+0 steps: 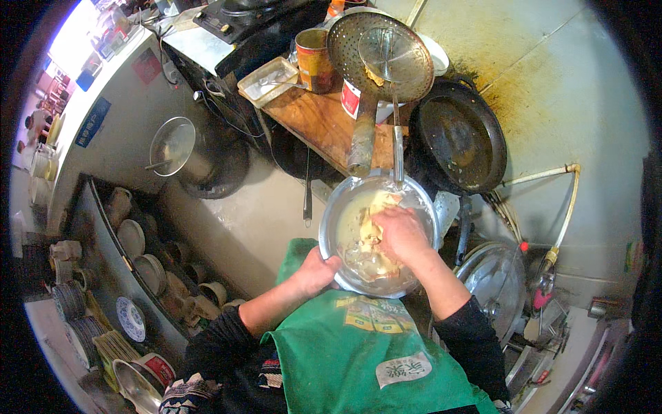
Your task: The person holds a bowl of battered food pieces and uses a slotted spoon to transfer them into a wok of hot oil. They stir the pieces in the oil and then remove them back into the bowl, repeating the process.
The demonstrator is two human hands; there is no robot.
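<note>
My left hand [316,272] grips the left rim of a metal bowl [327,227], thumb over the edge. In the bowl, pale liquid batter [349,217] surrounds yellowish, coated pieces of food [376,259]. My right hand [404,233] reaches into the bowl onto these pieces, its fingertips partly hidden in them; whether it grips any cannot be told. Just beyond the bowl, a wire skimmer [385,54] lies on a perforated metal strainer [344,52], and both handles point toward me. A bit of fried food [374,76] sits in the strainer.
A wooden board [320,121] bears a large tin can [314,64] and a rectangular tray [269,83] with a spoon. A black wok [460,137] stands right of it. Metal lids [491,290] lean at the right. Stacked plates [150,274] fill the shelf at left, below a pot [173,147].
</note>
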